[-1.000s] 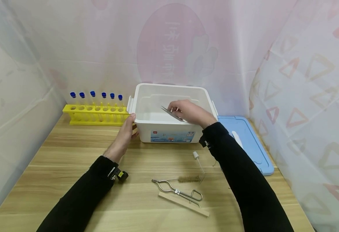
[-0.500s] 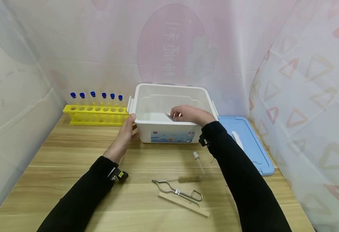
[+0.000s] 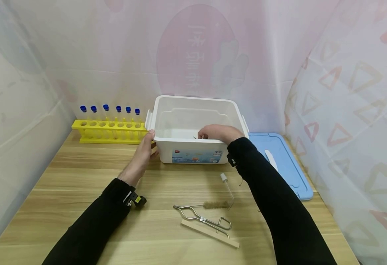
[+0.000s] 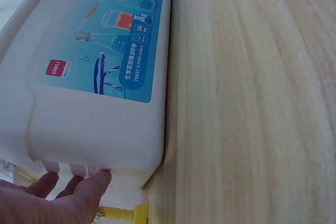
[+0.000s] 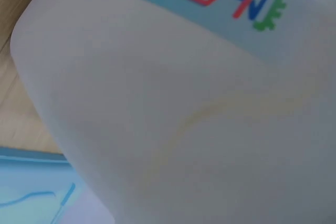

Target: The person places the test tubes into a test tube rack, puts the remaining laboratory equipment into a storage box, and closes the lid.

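Observation:
At the back of the table stands a white storage box (image 3: pixel 193 151) with a blue label. My left hand (image 3: pixel 141 152) grips its left front corner, the thumb at the rim and the fingers lower down. In the left wrist view the left hand's fingertips (image 4: pixel 100 178) touch the box wall. My right hand (image 3: pixel 217 132) reaches over the front rim into the box. Only a small tip of the tweezers (image 3: pixel 195 137) it holds shows beside the fingers; the rest is hidden by the hand and rim. The right wrist view shows just the box's outside wall.
A yellow rack (image 3: pixel 110 133) with several blue-capped test tubes stands left of the box. A blue lid (image 3: pixel 293 165) bearing a white spoon-like piece (image 3: pixel 271 159) lies at right. In front lie crucible tongs (image 3: pixel 201 219), a tube brush (image 3: pixel 216 204), a white-ended thin rod (image 3: pixel 224 177) and a wooden strip (image 3: pixel 210 233).
My right hand has lowered the tweezers deeper into the box, so that most of them have gone from sight. The left hand has stayed at the box corner.

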Action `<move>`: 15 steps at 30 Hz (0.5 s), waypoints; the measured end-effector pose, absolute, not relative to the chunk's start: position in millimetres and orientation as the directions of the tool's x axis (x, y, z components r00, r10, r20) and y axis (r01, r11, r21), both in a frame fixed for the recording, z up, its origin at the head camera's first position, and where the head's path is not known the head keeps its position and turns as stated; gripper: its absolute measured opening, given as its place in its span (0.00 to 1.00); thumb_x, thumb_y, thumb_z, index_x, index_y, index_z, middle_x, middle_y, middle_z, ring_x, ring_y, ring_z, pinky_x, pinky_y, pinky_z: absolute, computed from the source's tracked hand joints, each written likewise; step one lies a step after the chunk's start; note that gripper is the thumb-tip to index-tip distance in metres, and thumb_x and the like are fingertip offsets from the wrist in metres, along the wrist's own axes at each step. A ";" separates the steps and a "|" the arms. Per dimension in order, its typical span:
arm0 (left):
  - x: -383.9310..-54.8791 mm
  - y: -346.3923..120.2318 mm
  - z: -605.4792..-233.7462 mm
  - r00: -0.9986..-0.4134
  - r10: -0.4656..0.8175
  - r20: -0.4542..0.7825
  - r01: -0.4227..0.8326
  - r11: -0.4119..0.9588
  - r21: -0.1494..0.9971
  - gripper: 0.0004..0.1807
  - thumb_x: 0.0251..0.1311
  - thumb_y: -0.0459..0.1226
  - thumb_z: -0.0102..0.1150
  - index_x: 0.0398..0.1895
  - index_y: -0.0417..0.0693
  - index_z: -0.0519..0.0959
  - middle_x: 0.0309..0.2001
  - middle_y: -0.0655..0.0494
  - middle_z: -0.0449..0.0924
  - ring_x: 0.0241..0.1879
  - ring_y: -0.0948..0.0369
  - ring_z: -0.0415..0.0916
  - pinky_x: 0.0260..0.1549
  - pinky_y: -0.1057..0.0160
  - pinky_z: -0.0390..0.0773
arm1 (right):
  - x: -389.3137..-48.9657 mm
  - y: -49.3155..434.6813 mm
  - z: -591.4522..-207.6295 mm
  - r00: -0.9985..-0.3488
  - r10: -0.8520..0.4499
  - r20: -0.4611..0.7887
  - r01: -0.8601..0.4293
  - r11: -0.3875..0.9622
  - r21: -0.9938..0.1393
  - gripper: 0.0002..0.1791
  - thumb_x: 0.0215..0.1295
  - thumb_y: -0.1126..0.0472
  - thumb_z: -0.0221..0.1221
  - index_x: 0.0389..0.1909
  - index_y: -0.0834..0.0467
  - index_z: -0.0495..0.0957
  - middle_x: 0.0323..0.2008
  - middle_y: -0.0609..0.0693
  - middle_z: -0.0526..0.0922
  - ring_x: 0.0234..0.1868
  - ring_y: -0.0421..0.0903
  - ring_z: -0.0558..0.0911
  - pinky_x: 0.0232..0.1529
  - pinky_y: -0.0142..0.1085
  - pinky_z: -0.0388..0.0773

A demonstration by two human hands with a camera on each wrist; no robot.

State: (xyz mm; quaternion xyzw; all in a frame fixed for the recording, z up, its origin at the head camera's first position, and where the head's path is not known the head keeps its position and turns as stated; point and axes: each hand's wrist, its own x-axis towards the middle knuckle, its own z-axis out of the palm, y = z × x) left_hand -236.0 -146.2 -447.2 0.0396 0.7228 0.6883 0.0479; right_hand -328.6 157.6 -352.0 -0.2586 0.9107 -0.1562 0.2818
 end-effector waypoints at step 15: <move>-235.6 -145.4 -446.0 -0.992 0.125 -0.036 -0.029 0.058 0.998 0.51 0.86 0.73 0.30 1.01 0.60 0.45 0.99 0.45 0.42 0.97 0.35 0.44 0.92 0.20 0.53 | -323.3 157.9 -352.0 -0.715 -0.425 -0.555 -0.144 0.866 -0.478 0.15 0.97 0.56 0.42 0.42 0.54 0.64 0.55 0.56 0.71 0.58 0.54 0.69 0.61 0.47 0.58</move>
